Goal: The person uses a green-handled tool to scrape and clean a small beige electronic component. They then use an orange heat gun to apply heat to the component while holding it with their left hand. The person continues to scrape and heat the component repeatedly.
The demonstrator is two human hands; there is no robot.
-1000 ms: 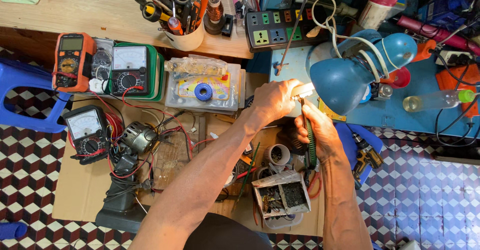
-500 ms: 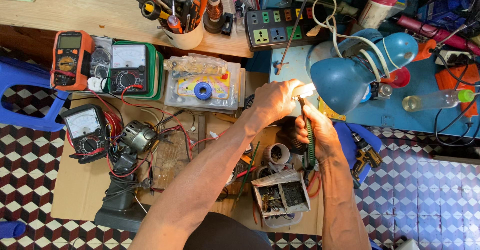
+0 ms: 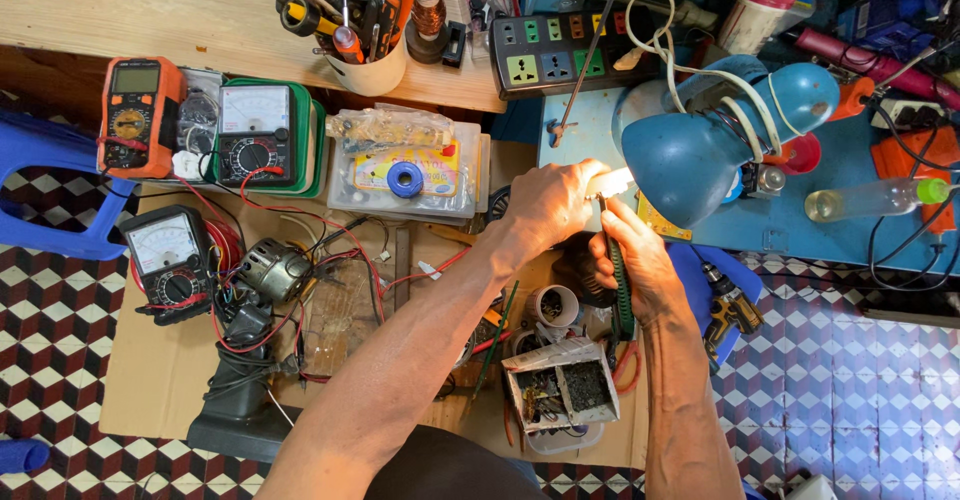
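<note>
My left hand (image 3: 548, 207) is closed around a small bright part (image 3: 612, 182) held under the blue desk lamp (image 3: 715, 138); the glare hides what the part is. My right hand (image 3: 632, 260) grips a tool with a green ribbed handle (image 3: 621, 282), its tip pointing up at that lit part. Both hands meet just below the lamp shade, above a dark round object (image 3: 578, 265) on the cardboard.
Three multimeters (image 3: 138, 117) (image 3: 255, 135) (image 3: 168, 255), a small motor (image 3: 272, 270) with red wires, and a grey parts box (image 3: 560, 385) lie on the cardboard. A cup of tools (image 3: 370, 60) and power strip (image 3: 565, 55) stand on the wooden bench. A blue stool (image 3: 50, 200) is at left.
</note>
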